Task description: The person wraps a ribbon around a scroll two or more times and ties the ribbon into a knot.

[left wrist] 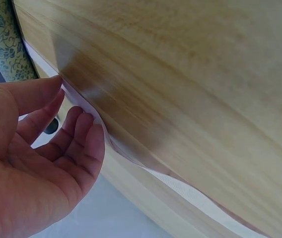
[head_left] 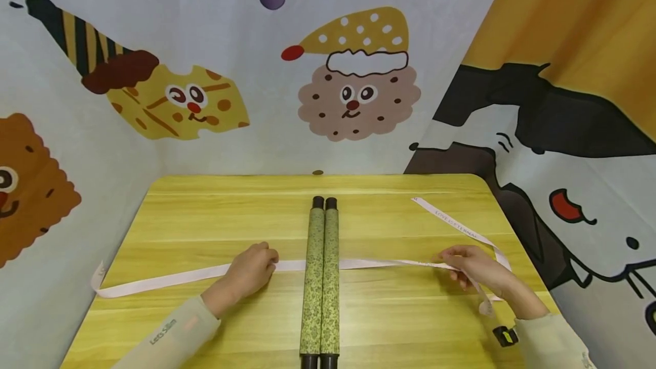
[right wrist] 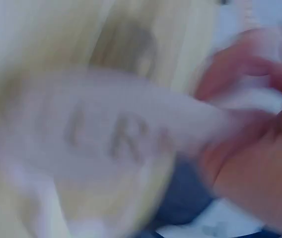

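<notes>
Two rolled scrolls [head_left: 322, 283] in green floral covering with black end knobs lie side by side on the table, pointing away from me. A long pale pink ribbon [head_left: 169, 282] runs crosswise, and the scrolls hide its middle stretch. Left of the scrolls, my left hand [head_left: 252, 269] pinches the ribbon between thumb and index finger, its other fingers loosely curled. To their right, my right hand [head_left: 474, 266] pinches the ribbon, twisted there. Beyond that hand, the printed ribbon end loops back toward the far side. Large letters on the ribbon [right wrist: 96, 124] are blurred in the right wrist view.
The yellow wood-grain table [head_left: 220, 215] has rounded far corners. Behind and beside it hangs a cartoon-printed cloth [head_left: 230, 10]. The ribbon's left end curls up at the table's left edge. A small black device [head_left: 505, 335] sits by the right cuff.
</notes>
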### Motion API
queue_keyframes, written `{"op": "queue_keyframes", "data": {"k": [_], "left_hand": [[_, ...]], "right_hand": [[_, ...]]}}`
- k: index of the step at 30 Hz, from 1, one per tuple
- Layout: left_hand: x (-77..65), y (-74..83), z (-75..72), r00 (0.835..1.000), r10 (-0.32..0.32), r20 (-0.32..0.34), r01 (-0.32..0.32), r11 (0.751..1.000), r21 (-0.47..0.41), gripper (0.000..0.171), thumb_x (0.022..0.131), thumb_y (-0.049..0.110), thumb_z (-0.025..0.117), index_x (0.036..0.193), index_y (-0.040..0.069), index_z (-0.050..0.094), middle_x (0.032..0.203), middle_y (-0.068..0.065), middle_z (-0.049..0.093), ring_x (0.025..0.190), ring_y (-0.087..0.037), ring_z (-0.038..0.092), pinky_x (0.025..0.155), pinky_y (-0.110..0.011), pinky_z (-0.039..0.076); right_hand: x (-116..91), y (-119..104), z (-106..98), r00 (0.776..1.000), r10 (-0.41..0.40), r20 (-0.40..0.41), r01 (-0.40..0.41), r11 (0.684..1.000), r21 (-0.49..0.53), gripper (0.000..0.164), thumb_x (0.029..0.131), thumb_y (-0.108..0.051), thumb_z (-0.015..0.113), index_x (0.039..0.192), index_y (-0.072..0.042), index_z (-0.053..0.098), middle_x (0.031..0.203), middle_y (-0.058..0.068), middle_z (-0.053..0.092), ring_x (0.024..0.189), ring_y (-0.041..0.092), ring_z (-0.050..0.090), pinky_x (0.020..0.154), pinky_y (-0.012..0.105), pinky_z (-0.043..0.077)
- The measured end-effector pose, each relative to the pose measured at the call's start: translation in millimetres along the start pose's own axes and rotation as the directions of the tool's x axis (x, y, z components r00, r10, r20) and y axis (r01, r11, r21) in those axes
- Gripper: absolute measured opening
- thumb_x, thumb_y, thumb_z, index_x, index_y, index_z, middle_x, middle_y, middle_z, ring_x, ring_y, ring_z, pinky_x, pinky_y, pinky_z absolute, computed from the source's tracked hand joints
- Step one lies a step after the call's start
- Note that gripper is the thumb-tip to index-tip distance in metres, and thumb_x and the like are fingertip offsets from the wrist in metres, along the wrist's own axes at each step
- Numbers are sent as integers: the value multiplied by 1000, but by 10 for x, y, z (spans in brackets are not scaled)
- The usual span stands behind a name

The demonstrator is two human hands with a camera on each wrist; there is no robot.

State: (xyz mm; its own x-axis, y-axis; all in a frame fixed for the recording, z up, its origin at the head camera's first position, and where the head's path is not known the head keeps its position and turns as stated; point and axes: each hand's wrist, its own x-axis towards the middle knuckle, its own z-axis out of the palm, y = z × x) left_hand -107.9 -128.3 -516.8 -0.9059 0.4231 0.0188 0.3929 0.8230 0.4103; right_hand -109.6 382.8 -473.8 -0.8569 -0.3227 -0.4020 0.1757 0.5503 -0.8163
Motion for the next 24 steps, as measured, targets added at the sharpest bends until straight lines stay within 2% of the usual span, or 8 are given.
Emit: {"op": "queue_keyframes", "data": {"k": [3, 6, 9, 14, 17, 19, 21, 24], "left_hand": [[-3, -4, -1, 1000, -4, 2, 4, 1000, -1, 8, 82, 5, 67, 87, 10, 69, 78, 0, 56, 73, -16, 52, 62, -33, 50], [2, -2, -3, 1000, -3, 3, 3, 1000, -5, 8, 82, 4, 67, 88, 9, 69, 78, 0, 56, 74, -16, 53, 63, -33, 50], [5, 3, -3, 1000, -1, 4, 1, 1000, -4, 9, 82, 5, 67, 89, 9, 70, 79, -1, 57, 75, -17, 53, 64, -33, 51], [3, 5, 5, 1000, -4, 3, 4, 1000, -9, 9, 81, 4, 68, 89, 8, 69, 79, -1, 57, 75, -17, 53, 63, -33, 51], [4, 3, 11, 1000, -3, 0, 3, 1000, -11, 9, 81, 4, 68, 89, 9, 70, 79, -1, 57, 75, -17, 53, 64, -33, 51], [3, 1, 16, 1000, -2, 0, 2, 1000, -11, 9, 81, 4, 67, 89, 9, 70, 79, -1, 57, 75, -17, 54, 64, -33, 51], [2, 0, 17, 1000, -3, 0, 3, 1000, -14, 9, 81, 4, 67, 89, 9, 70, 80, -1, 57, 76, -17, 54, 64, -33, 51], [0, -5, 18, 1000, -8, 3, 8, 1000, -15, 9, 81, 4, 67, 89, 9, 70, 79, -1, 57, 75, -16, 54, 64, -33, 51]], "right_hand": [[32, 65, 61, 977, -68, -204, 6, 957, -289, 40, 98, -23, 52, 127, 4, 51, 105, 21, 62, 87, 26, 59, 68, 43, 53], [96, 85, 206, 940, -199, -277, 58, 894, -445, 34, 93, -18, 59, 121, 1, 57, 113, 19, 61, 99, 31, 56, 76, 48, 51], [168, 41, 386, 919, -311, -245, 145, 840, -524, 28, 86, -18, 68, 110, -3, 64, 105, 13, 63, 93, 27, 58, 73, 46, 52], [281, 0, 619, 852, -505, -142, 250, 630, -735, 23, 76, -20, 78, 94, -10, 68, 88, 1, 63, 77, 14, 54, 60, 33, 50], [326, 21, 676, 823, -552, -136, 239, 552, -799, 17, 75, -12, 78, 89, -9, 69, 82, 0, 63, 72, 13, 53, 57, 31, 50], [335, 30, 685, 827, -543, -148, 224, 560, -797, 13, 76, -6, 75, 88, -7, 69, 80, 2, 64, 71, 14, 55, 57, 32, 51], [334, 38, 670, 849, -501, -170, 206, 609, -766, 11, 79, -2, 70, 88, -7, 69, 81, 2, 65, 72, 15, 58, 59, 34, 52], [314, 42, 600, 911, -372, -177, 186, 755, -628, 12, 87, -2, 59, 95, -7, 67, 81, 4, 65, 67, 14, 56, 57, 34, 50]]}}
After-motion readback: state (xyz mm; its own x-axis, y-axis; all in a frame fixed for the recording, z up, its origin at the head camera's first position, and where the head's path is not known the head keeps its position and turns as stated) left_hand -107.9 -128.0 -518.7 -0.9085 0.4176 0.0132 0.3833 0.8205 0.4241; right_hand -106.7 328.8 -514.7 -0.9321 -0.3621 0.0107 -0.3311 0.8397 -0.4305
